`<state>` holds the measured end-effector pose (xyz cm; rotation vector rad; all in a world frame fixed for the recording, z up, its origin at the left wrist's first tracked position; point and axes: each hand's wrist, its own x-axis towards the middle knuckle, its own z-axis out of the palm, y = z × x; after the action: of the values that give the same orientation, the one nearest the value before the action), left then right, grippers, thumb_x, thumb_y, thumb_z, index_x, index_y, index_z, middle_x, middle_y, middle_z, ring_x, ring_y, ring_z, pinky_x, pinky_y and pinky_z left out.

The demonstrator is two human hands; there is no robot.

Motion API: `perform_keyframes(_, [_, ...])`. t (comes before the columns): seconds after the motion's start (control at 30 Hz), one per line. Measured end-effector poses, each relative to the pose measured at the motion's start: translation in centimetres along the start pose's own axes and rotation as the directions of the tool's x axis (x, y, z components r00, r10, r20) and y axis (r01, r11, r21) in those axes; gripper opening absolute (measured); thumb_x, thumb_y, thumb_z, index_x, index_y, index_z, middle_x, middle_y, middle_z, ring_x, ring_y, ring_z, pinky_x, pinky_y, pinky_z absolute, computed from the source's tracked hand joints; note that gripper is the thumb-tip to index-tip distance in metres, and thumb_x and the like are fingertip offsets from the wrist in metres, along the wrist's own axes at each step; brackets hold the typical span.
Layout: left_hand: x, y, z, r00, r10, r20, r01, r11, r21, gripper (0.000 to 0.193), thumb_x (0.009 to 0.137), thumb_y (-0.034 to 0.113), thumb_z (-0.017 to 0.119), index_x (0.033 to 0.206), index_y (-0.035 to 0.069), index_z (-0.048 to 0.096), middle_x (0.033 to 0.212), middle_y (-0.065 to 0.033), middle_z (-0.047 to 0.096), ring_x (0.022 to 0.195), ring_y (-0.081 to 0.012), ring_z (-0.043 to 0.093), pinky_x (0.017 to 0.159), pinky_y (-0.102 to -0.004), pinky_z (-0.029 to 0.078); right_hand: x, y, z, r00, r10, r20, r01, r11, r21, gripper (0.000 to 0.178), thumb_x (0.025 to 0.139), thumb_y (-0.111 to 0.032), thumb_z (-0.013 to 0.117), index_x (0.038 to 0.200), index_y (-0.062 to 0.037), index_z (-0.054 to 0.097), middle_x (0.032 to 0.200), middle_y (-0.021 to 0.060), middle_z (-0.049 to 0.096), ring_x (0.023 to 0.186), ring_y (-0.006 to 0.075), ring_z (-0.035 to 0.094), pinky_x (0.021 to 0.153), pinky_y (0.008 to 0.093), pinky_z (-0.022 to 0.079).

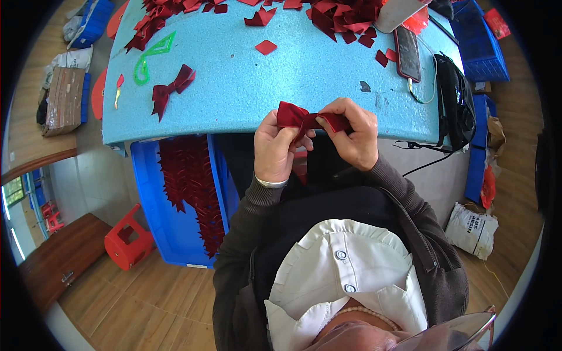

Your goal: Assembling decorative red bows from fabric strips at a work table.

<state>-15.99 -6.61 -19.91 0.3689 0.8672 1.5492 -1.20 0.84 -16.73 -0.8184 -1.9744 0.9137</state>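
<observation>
Between my two hands, just over the table's front edge, is a dark red velvet bow (300,117). My left hand (275,149) pinches its left loop and the middle, thumb in front. The right end is gripped by my right hand (356,131), thumb and fingers closed round the ribbon. Another red bow (172,90) lies on the blue table (234,93) to the left. Beyond my hands, a loose red velvet piece (266,47) rests flat. Farther back sits a folded red ribbon piece (260,17), near a heap of red pieces (345,17).
A green plastic tool (155,52) lies at the table's left. To the right are a phone (407,54) with a cable and a black bag (453,99). Below the left edge, a blue crate (175,237) holds strings of red bows. A red stool (129,238) stands beyond it.
</observation>
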Motion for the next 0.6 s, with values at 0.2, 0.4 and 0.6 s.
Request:
perform_keyframes(0.2, [-0.1,0.3,0.7,0.998,-0.066,0.024,0.068,0.994,-0.091,0.014,0.092,0.005,0.052,0.103,-0.002,0.054,0.092,-0.0133,0.064,0.073,-0.0171,0.062,0.054,-0.0268,0.052,0.3,0.6,-0.3,0.987,0.148,0.063,-0.156,0.978,0.140,0.012,0.078,0.006,0.066,0.085,-0.0002,0.060,0.072,0.0051,0.061,0.063,0.0084,0.055,0.058,0.0224,0.043])
perform_keyframes(0.4, [0.1,-0.1,0.4,0.997,-0.062,-0.049,0.059,0.997,-0.045,0.013,0.091,0.005,0.052,0.102,-0.003,0.054,0.088,-0.0129,0.063,0.070,-0.0167,0.062,0.052,-0.0262,0.051,0.2,0.3,0.0,0.990,0.121,0.077,-0.127,0.988,0.082,0.012,0.078,0.005,0.067,0.086,-0.0001,0.060,0.073,0.0038,0.062,0.064,0.0072,0.054,0.059,0.0221,0.043])
perform_keyframes(0.6, [0.0,-0.4,-0.4,0.997,0.005,-0.071,-0.004,1.000,0.007,0.013,0.089,0.003,0.050,0.101,-0.002,0.054,0.084,-0.0125,0.063,0.065,-0.0154,0.061,0.050,-0.0259,0.050,0.0,0.6,1.0,0.989,0.145,0.034,-0.148,0.985,0.092,0.010,0.079,0.004,0.067,0.086,0.0011,0.060,0.073,0.0032,0.062,0.066,0.0061,0.054,0.060,0.0216,0.043])
